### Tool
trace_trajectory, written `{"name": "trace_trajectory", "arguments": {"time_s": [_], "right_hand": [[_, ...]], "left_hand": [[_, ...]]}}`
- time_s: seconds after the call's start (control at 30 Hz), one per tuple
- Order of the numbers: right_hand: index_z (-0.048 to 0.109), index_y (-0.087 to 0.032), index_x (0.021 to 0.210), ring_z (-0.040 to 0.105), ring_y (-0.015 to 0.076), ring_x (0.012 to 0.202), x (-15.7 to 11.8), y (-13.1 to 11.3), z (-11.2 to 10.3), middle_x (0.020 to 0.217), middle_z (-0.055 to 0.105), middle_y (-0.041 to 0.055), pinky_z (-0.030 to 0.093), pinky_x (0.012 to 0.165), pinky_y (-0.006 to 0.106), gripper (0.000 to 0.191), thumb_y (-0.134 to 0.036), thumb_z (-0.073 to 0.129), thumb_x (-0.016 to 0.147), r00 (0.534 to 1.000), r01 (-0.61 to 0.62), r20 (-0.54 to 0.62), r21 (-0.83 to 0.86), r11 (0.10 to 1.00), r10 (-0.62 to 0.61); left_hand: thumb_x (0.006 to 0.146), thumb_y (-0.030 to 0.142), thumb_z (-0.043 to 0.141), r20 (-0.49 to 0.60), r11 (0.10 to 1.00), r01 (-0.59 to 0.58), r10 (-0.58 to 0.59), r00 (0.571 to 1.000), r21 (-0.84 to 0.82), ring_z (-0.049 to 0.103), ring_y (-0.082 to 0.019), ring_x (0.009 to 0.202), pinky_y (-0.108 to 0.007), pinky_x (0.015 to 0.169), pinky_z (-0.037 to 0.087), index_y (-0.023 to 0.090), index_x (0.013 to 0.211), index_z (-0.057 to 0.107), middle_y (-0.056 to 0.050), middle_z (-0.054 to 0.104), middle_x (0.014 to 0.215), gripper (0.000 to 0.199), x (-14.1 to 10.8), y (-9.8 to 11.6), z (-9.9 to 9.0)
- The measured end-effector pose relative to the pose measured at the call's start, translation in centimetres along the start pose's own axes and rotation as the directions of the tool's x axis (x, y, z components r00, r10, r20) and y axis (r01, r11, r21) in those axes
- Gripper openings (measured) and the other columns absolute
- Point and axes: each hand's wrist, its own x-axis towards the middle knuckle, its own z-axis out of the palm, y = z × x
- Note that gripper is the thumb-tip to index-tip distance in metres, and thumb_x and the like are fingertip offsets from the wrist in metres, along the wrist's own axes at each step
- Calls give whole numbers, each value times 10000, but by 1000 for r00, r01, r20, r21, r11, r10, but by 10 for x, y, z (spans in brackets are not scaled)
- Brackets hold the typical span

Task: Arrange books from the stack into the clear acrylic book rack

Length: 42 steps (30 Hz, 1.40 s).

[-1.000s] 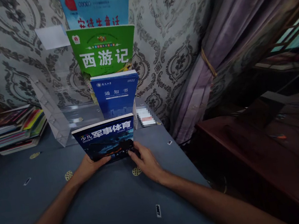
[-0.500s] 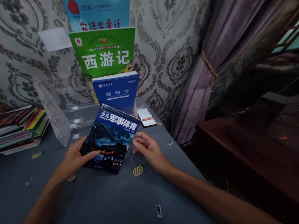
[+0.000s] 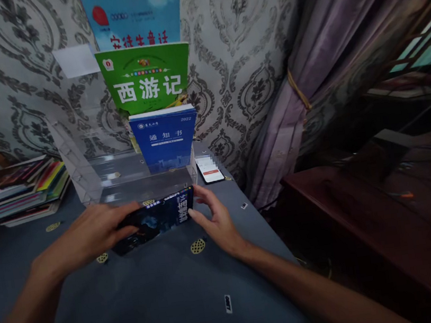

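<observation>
Left hand (image 3: 89, 235) gripping one end of a blue magazine (image 3: 152, 220) with fingers spread over the cover, right hand (image 3: 216, 225) pinching the other end between thumb and fingers, magazine tilting sideways between the hands, title partly hidden and hard to read, clear acrylic stand (image 3: 121, 177) just beyond the hands, phone (image 3: 209, 170) past the right fingertips, its screen partly blurred

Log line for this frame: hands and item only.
left hand | right hand | both holding blue paperback | cover sideways, tilted
</observation>
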Motion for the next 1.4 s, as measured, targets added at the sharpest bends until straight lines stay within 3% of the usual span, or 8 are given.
{"name": "trace_trajectory", "arguments": {"time_s": [0.13, 0.3, 0.47, 0.57, 0.77, 1.03, 1.2, 1.4], "right_hand": [[493, -226, 1394, 592, 250, 1203, -1, -1, 2, 1331, 625, 109, 453, 1054, 440, 499, -421, 609, 950, 998, -5, 66, 73, 997, 0], [627, -204, 1080, 643, 208, 982, 1, 6, 4, 1025, 698, 49, 509, 897, 345, 244, -408, 543, 976, 991, -69, 117, 56, 996, 62], [611, -195, 959, 618, 183, 870, 0, 7, 5, 910, 671, 22, 500, 796, 295, 187, -375, 557, 968, 989, -89, 121, 39, 995, 84], [591, -198, 931, 608, 181, 846, 0, 7, 6, 874, 650, 14, 493, 780, 293, 172, -363, 553, 963, 989, -96, 117, 42, 995, 90], [561, -209, 933, 606, 183, 854, -1, 7, 7, 875, 629, 14, 494, 772, 292, 165, -372, 547, 959, 987, -110, 119, 52, 993, 103], [558, -213, 932, 612, 180, 845, -2, 8, 8, 863, 631, 6, 509, 777, 300, 171, -379, 541, 967, 989, -95, 114, 32, 995, 90], [575, -214, 1143, 643, 223, 1024, -4, 6, 7, 1069, 680, 65, 520, 930, 395, 223, -366, 532, 986, 991, -38, 125, -13, 999, 39], [213, -262, 1591, 398, 290, 1435, -9, -6, 3, 1586, 373, 131, 368, 1169, 526, 654, -344, 508, 1012, 984, 175, 72, -216, 960, -163]], "left_hand": [[931, 416, 588, 89, 1000, -3, 1, 996, 21, 646, -181, 607, -238, 544, 406, 300, 1222, 690, -16, 737, 773, 329, 5, 1, 4], [858, 536, 656, -131, 996, 68, -75, 989, -50, 698, -219, 690, -260, 535, 468, 312, 1218, 686, -43, 772, 957, 424, 0, -6, 16], [760, 525, 771, -608, 967, 63, -205, 767, -247, 668, -313, 1110, -424, 823, 593, 293, 1381, 499, -93, 671, 1252, 716, -10, -5, 47], [730, 438, 818, -669, 889, -17, -331, 665, -458, 647, -292, 1168, -494, 1024, 523, 280, 1373, 439, -85, 639, 1260, 762, -13, -4, 69], [710, 476, 806, -397, 644, 134, -607, 688, -753, 640, -302, 1165, -479, 990, 549, 268, 1428, 358, -88, 622, 1267, 871, -22, -9, 101], [683, 617, 746, -263, 780, 394, -560, 786, -485, 671, -345, 960, -471, 824, 587, 220, 988, 654, -58, 702, 928, 509, -50, -31, 110], [747, 619, 711, -295, 661, 258, -603, 741, -704, 666, -318, 1049, -422, 878, 577, 197, 1133, 640, -74, 717, 1074, 577, -41, -13, 94], [764, 550, 759, -372, 642, 129, -583, 723, -756, 670, -248, 901, -326, 764, 573, 215, 1043, 681, -44, 721, 957, 444, -36, -6, 85]]}}
